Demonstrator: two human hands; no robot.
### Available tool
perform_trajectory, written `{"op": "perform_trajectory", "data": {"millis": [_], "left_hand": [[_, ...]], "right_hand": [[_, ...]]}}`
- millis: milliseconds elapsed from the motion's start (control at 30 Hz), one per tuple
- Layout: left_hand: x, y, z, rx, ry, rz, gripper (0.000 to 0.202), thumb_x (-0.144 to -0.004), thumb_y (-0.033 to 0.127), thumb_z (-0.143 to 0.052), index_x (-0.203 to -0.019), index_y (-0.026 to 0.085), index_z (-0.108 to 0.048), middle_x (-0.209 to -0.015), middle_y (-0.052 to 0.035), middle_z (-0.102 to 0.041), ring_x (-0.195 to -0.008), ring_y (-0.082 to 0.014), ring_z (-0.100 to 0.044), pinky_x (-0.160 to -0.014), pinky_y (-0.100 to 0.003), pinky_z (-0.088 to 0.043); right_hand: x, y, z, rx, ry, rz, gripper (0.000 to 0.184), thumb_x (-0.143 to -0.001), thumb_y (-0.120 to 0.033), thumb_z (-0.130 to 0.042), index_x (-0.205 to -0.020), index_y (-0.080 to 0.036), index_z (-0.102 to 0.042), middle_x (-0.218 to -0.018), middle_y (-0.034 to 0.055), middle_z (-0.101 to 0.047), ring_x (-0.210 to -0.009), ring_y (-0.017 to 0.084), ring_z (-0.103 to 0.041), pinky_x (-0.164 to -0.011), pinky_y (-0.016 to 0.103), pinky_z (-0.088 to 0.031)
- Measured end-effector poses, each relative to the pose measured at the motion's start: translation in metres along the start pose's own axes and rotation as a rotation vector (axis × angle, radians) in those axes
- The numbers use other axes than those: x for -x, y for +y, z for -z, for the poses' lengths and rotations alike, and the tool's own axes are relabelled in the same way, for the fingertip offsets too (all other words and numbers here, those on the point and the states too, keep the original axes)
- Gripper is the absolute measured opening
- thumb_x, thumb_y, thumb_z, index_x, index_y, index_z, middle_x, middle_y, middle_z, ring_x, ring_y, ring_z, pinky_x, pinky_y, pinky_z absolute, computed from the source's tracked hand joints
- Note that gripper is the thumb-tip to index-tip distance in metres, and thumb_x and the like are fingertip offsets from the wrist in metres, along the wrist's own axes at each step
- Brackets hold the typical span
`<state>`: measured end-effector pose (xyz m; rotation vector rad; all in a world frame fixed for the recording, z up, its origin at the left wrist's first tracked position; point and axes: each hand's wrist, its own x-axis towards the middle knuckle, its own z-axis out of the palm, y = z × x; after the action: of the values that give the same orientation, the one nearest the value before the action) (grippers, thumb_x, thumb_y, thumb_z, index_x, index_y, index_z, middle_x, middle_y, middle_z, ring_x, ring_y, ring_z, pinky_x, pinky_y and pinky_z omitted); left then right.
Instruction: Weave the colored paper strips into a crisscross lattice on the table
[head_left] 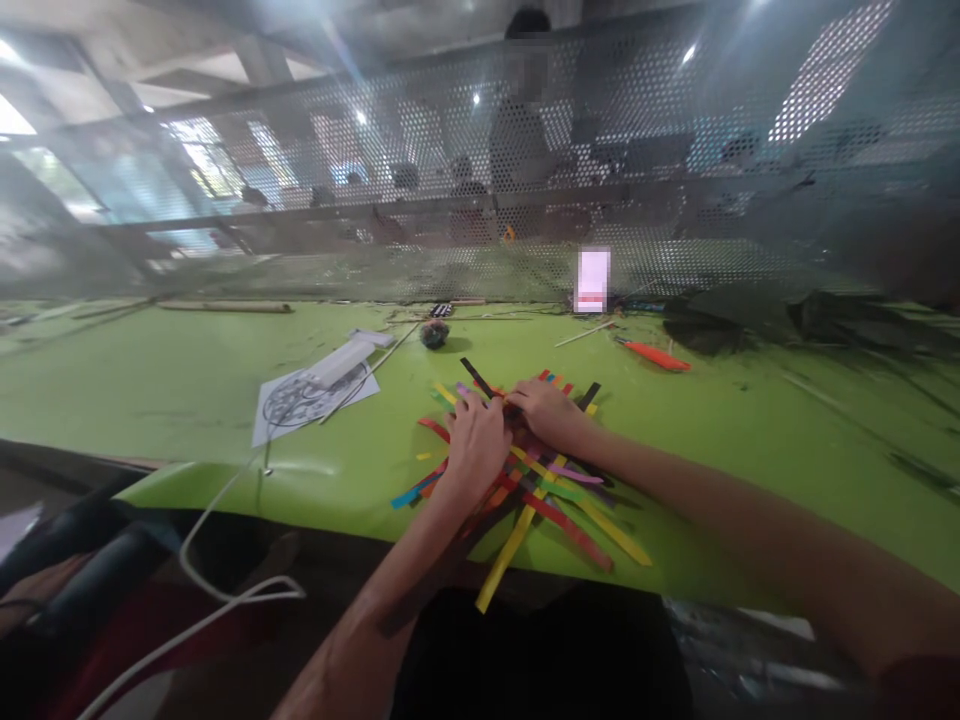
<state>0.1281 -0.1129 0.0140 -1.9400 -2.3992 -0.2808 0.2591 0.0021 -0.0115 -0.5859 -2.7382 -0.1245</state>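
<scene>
A woven bundle of coloured paper strips [551, 490] lies near the front edge of the green table, its loose ends fanning out in red, yellow, green, purple and blue. My left hand [480, 435] rests over the left part of the weave, fingers bent and closed on the strips. From the right, my right hand [551, 410] reaches across the far side, its fingertips pinched at the strips close to the left fingers. A black strip [476, 376] sticks out beyond both hands, towards the back. What lies right under the fingertips is hidden.
A printed sheet [315, 400] with a white object and a cable lies at left. Behind are a dark ball [434, 334] and an orange-red pointed tool [656, 356]. A perforated metal screen [420, 220] borders the table; people are beyond it. A white cable [217, 590] hangs in front.
</scene>
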Motion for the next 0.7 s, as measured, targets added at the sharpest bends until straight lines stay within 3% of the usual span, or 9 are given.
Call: {"op": "perform_trajectory", "data": {"millis": [200,700], "left_hand": [[-0.0013,-0.0035,-0.0010,0.057,-0.008,-0.003,0.036,-0.097,0.024,-0.058,-0.132,0.020,-0.066,-0.135,-0.0181,-0.062,-0.125,-0.0362,-0.058,-0.104,-0.052,-0.048],[0.0012,-0.0022,0.0022,0.112,0.025,-0.013,0.042,-0.095,0.017,-0.056,-0.135,0.021,-0.066,-0.140,-0.0158,-0.066,-0.132,-0.0372,-0.053,-0.106,-0.060,-0.048]], "right_hand": [[-0.0002,-0.0013,0.0018,0.008,-0.026,-0.004,0.028,-0.101,-0.006,-0.050,-0.117,-0.007,-0.073,-0.115,0.0167,-0.071,-0.107,0.025,-0.060,-0.101,0.039,-0.046],[-0.0008,-0.0040,0.0044,-0.042,-0.040,-0.036,0.030,-0.102,-0.008,-0.050,-0.120,-0.006,-0.074,-0.122,0.0185,-0.071,-0.111,0.026,-0.061,-0.102,0.039,-0.046]]}}
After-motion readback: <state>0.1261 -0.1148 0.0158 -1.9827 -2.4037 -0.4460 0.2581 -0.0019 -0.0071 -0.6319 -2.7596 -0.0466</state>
